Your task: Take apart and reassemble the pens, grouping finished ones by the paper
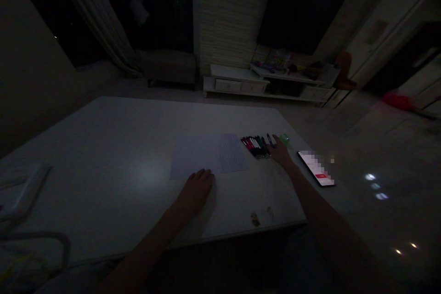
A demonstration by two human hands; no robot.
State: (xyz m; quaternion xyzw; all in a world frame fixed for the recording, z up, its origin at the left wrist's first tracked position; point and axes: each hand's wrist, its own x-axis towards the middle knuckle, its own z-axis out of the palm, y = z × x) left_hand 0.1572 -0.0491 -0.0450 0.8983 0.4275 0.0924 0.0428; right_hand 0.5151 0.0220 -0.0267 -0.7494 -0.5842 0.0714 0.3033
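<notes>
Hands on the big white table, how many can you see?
2. The left hand rests at the near edge of the paper; the right hand is by the pens.

Pink and black pens (one white).

You have two hands, one left hand and one right hand, one table, one plain page, one written page, one phone, one television, one bench, one orange chair and more than five pens, too dark for you to count exactly
</notes>
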